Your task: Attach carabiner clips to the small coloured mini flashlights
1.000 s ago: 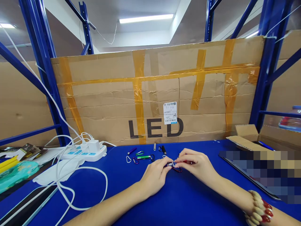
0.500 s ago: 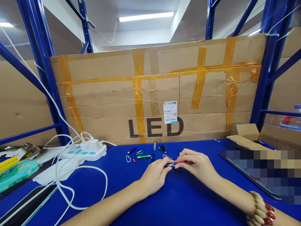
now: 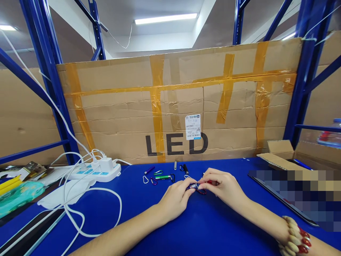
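Near the middle of the blue table (image 3: 213,227), my left hand (image 3: 174,199) pinches a small dark blue, shiny cylinder (image 3: 194,186) between thumb and fingers. My right hand (image 3: 223,185) is closed at the cylinder's right end, its fingertips touching it; a bit of red shows among those fingers. A dark red carabiner (image 3: 203,192) lies just below the fingertips. Behind my left hand are a green flashlight (image 3: 163,177), a purple cylinder (image 3: 149,170), a silver cylinder (image 3: 175,165), a black flashlight (image 3: 185,169) and small carabiners in silver (image 3: 145,179), green (image 3: 158,172) and purple (image 3: 153,181).
On the left are a white power strip (image 3: 93,173) with plugs, looped white cables (image 3: 121,206) and a teal packet (image 3: 23,195). A black-edged flat device (image 3: 282,201) and an open cardboard box (image 3: 279,163) stand right. A cardboard wall (image 3: 119,121) rises behind.
The fingertips of my right hand have shifted very slightly at the cylinder, and more red shows between its fingers. My left hand stays in place.
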### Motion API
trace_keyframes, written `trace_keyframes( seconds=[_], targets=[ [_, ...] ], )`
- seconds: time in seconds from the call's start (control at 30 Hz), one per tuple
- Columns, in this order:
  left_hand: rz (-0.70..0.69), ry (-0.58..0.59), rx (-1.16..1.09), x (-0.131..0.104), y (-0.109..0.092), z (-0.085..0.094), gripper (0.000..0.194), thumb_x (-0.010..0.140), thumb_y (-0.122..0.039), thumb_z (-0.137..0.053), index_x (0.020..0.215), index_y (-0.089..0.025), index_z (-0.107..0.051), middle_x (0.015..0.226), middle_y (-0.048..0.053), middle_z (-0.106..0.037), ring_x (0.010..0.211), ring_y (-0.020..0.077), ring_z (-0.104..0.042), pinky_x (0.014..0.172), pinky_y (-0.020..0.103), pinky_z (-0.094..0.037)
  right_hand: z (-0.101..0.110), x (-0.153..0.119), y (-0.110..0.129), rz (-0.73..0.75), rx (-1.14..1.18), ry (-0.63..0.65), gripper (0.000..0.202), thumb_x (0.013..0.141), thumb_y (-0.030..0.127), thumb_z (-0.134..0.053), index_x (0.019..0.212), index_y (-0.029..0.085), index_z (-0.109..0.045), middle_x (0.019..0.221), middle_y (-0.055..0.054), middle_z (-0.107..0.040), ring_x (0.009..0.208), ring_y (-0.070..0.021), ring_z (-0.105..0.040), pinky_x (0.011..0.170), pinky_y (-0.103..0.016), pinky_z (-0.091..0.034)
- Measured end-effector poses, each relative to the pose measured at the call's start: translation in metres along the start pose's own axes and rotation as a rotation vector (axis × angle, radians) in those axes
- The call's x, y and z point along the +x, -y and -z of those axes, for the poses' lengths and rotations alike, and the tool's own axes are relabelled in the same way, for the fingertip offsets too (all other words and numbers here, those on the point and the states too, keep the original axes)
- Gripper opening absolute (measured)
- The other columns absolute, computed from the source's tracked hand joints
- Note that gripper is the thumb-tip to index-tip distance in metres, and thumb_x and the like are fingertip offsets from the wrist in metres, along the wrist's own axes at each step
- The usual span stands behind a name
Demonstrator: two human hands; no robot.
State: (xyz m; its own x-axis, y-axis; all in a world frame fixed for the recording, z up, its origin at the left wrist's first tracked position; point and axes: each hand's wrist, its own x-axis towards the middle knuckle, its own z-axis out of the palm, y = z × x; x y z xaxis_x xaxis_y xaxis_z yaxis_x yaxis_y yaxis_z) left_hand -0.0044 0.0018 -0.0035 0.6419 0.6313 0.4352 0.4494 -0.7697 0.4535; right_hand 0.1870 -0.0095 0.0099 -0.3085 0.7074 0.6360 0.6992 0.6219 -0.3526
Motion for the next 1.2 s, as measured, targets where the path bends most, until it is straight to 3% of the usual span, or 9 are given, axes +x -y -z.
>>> trace_keyframes(
  seconds=[0.13, 0.3, 0.47, 0.73, 1.2],
  targets=[
    [0.036, 0.014, 0.037, 0.0, 0.0, 0.0, 0.024, 0.091, -0.023, -0.035, 0.111, -0.023, -0.049, 0.099, 0.002, -0.062, 0.087, 0.0162, -0.057, 0.074, 0.025, -0.044, -0.001, 0.0, -0.002, -0.014, 0.022, -0.003, 0.029, 0.078, 0.046, -0.054, 0.07, 0.022, -0.069, 0.069, -0.001, -0.061, 0.051, -0.0091, -0.049, 0.048, -0.021, -0.037],
    [0.013, 0.022, 0.04, 0.001, 0.001, 0.0, 0.024, 0.091, -0.022, -0.035, 0.11, -0.024, -0.049, 0.101, 0.001, -0.061, 0.09, 0.0159, -0.056, 0.079, 0.026, -0.043, -0.002, 0.0, -0.003, -0.022, 0.065, 0.002, 0.034, 0.076, 0.05, -0.055, 0.068, 0.02, -0.069, 0.067, -0.002, -0.061, 0.049, -0.009, -0.049, 0.046, -0.021, -0.038],
    [0.036, 0.036, 0.066, 0.001, -0.002, 0.001, 0.024, 0.091, -0.021, -0.034, 0.108, -0.024, -0.05, 0.094, 0.001, -0.061, 0.085, 0.0161, -0.056, 0.074, 0.026, -0.043, -0.001, 0.002, -0.001, -0.021, 0.104, 0.019, 0.036, 0.075, 0.052, -0.055, 0.067, 0.02, -0.07, 0.066, -0.002, -0.062, 0.049, -0.0094, -0.05, 0.045, -0.021, -0.039],
    [-0.011, 0.049, 0.1, 0.001, -0.003, 0.004, 0.024, 0.09, -0.018, -0.034, 0.106, -0.024, -0.052, 0.09, 0.001, -0.061, 0.088, 0.0162, -0.053, 0.078, 0.026, -0.043, -0.001, 0.001, 0.0, -0.032, 0.037, 0.055, 0.034, 0.075, 0.05, -0.056, 0.063, 0.021, -0.069, 0.064, -0.002, -0.062, 0.052, -0.0108, -0.052, 0.046, -0.022, -0.038],
    [0.001, 0.034, 0.068, -0.004, -0.004, 0.003, 0.024, 0.089, -0.024, -0.04, 0.112, -0.022, -0.047, 0.109, 0.004, -0.057, 0.104, 0.0179, -0.051, 0.089, 0.03, -0.042, -0.004, 0.003, -0.011, -0.005, 0.059, 0.109, 0.028, 0.073, 0.048, -0.057, 0.062, 0.025, -0.068, 0.059, -0.002, -0.06, 0.043, -0.0119, -0.051, 0.038, -0.022, -0.04]
  ],
)
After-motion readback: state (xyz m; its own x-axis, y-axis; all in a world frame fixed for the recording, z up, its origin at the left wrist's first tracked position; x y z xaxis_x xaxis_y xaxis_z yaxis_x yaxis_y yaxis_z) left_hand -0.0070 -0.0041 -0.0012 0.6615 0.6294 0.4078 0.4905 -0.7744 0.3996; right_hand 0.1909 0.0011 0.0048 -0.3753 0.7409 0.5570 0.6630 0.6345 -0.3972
